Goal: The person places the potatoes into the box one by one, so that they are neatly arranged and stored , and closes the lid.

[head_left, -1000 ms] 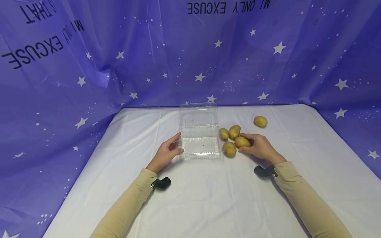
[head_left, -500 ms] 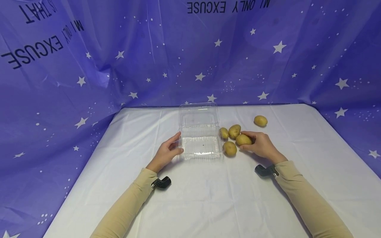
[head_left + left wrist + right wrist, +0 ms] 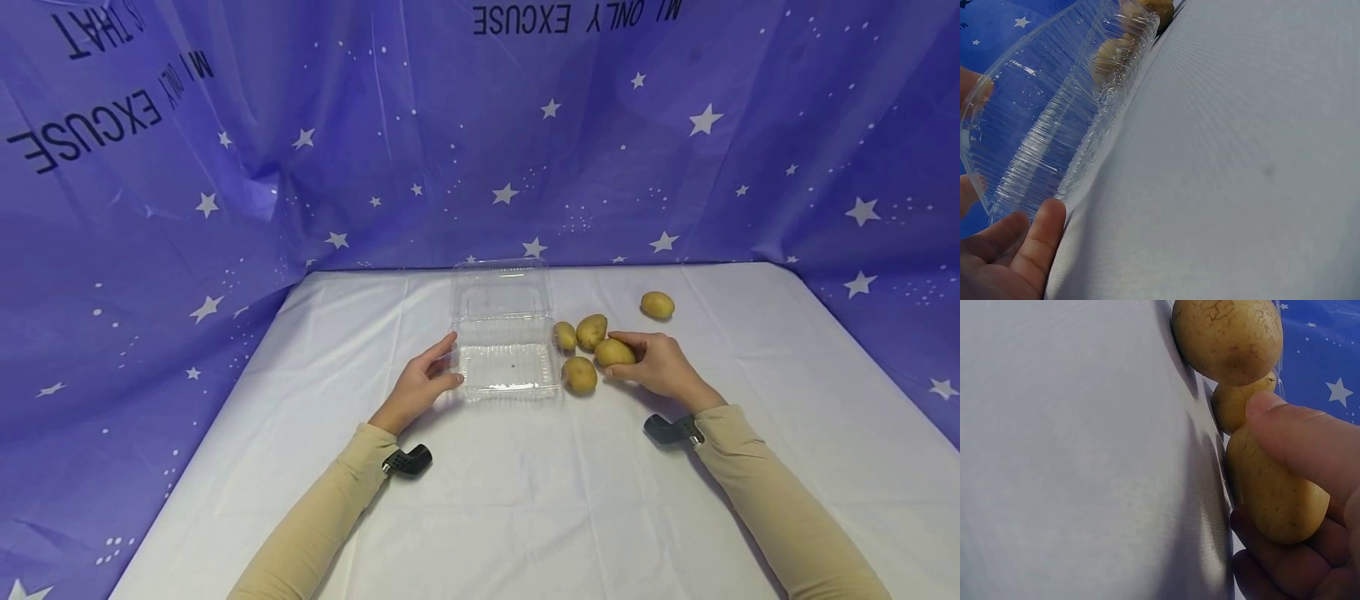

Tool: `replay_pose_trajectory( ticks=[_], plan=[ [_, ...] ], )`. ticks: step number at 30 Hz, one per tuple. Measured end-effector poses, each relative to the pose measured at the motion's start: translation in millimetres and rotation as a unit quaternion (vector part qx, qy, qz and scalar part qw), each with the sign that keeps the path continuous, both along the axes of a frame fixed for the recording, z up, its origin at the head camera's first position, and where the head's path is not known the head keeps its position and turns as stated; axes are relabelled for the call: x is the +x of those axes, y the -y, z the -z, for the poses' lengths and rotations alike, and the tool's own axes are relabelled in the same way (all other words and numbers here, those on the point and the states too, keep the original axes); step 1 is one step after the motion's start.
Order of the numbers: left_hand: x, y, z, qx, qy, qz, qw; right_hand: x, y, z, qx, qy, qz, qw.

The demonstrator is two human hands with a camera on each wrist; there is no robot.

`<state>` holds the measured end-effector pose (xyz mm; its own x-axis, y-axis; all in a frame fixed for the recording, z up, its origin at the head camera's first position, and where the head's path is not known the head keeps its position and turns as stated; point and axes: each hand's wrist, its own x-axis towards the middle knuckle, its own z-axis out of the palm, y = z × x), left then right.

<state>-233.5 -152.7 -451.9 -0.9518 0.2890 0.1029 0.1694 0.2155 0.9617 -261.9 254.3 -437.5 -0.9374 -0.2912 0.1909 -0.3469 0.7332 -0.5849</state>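
My right hand (image 3: pixel 657 367) pinches a yellow-brown potato (image 3: pixel 614 352) between thumb and fingers, close over the white cloth. Beside that potato are a larger round potato (image 3: pixel 579 376), an oval one (image 3: pixel 592 332) and a small potato (image 3: pixel 565 336) near the container. My left hand (image 3: pixel 420 385) touches the left side of a clear plastic clamshell container (image 3: pixel 506 367), with thumb and fingers spread along its edge. The container's lid (image 3: pixel 501 287) is folded back, and no potato lies inside. In the left wrist view, fingertips (image 3: pixel 1050 215) rest at the ribbed plastic wall.
Another potato (image 3: pixel 657 305) lies apart at the back right of the table. White cloth (image 3: pixel 480 517) covers the table, and a purple curtain with stars (image 3: pixel 420 133) hangs behind it. A dark wrist-worn device (image 3: pixel 407 461) sits on each sleeve.
The right hand and its potato have shifted slightly back and to the right, away from the round potato. The left hand and the container have stayed in place.
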Motion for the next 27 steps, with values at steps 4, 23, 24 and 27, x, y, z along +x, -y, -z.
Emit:
replay_pose_trajectory(
  ticks=[4,23,24,27],
  plan=[
    [-0.4,0.3,1.4,0.000,0.002,0.001,1.0000,-0.3,-1,-2.6,0.001,-0.001,-0.001,1.0000],
    [-0.1,-0.1,0.8,-0.002,0.006,-0.004,1.0000,-18.2,37,-65.3,-0.052,-0.004,-0.040,0.9978],
    [0.0,-0.1,0.7,-0.002,0.006,-0.003,1.0000,-18.8,43,-70.3,-0.051,0.000,-0.043,0.9978],
    [0.4,0.1,0.3,-0.003,0.005,-0.004,1.0000,-20.9,63,-83.6,-0.041,0.009,-0.053,0.9977]
  ],
)
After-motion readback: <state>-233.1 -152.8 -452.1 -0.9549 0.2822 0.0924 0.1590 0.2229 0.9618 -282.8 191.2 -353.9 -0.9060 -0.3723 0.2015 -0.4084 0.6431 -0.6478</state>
